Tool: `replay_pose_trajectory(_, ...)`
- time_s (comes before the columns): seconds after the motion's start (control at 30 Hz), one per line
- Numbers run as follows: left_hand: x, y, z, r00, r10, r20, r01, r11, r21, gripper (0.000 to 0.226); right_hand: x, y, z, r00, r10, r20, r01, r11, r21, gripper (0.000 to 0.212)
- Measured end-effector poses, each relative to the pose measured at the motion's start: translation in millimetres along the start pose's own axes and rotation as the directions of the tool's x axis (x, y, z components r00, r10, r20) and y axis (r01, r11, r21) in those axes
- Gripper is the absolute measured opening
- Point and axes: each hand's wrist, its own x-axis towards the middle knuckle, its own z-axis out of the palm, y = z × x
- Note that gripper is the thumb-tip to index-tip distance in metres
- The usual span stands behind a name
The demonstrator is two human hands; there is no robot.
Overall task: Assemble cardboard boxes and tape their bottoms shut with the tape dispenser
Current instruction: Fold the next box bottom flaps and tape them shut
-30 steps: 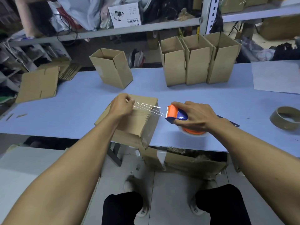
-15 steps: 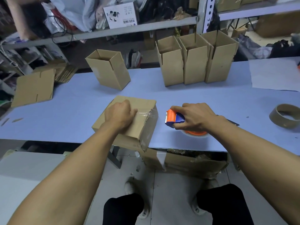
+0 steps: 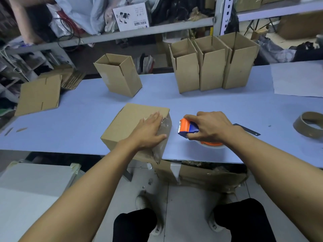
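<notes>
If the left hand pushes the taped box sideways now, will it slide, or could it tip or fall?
The taped box likely slides easily: it looks like empty cardboard on the smooth blue table. Its near corner overhangs the table edge, so a push toward the person could tip it off. The left hand lies flat on top, probably steadying it.

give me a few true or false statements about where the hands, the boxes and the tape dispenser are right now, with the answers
1. The left hand lies flat with straight fingers on the box at the table's near edge. True.
2. The right hand is empty. False: it grips the orange and blue tape dispenser, to the right of that box.
3. Three open boxes stand side by side at the far side of the table. True.
4. The tape dispenser sits on top of the box. False: it is beside the box, low over the table.
5. The empty tape core lies at the table's left end. False: it lies at the right end.
</notes>
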Motion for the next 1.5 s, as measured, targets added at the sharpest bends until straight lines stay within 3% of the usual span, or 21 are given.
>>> replay_pose_trajectory(0.13,0,0,1,0.998,-0.005,-0.062,-0.001,0.995,-0.100,0.056,-1,0,-4,0.999,-0.002,0.036,0.002,1.000,0.005,0.046)
replay_pose_trajectory(0.53,-2,3,8,0.993,0.014,-0.114,-0.027,0.993,-0.112,0.052,32,-47,4,0.989,0.090,0.119,-0.070,0.985,-0.159,0.048)
replay_pose_trajectory(0.7,0,5,6,0.994,-0.004,-0.109,-0.012,0.988,-0.155,0.039,47,-64,7,0.981,0.094,0.170,-0.059,0.978,-0.200,0.047)
replay_pose_trajectory(0.8,9,4,-1,0.989,-0.069,-0.129,0.044,0.981,-0.187,0.017,50,-62,7,0.977,0.092,0.190,-0.050,0.975,-0.216,0.048)
replay_pose_trajectory(0.9,25,10,-10,0.973,-0.144,-0.181,0.110,0.976,-0.187,0.022,53,-62,7,0.973,0.091,0.212,-0.045,0.976,-0.212,0.049)
replay_pose_trajectory(1.13,46,16,14,0.959,-0.252,-0.132,0.256,0.967,0.015,0.047,57,-64,5,0.964,0.103,0.244,-0.051,0.976,-0.211,0.045)
replay_pose_trajectory(1.3,47,20,12,0.956,-0.281,-0.089,0.277,0.960,-0.052,0.064,64,-66,-1,0.936,0.119,0.330,-0.073,0.986,-0.150,0.032)
replay_pose_trajectory(1.5,45,20,13,0.954,-0.282,-0.103,0.272,0.957,-0.099,0.062,68,-66,-14,0.889,0.112,0.444,-0.079,0.993,-0.092,0.034)
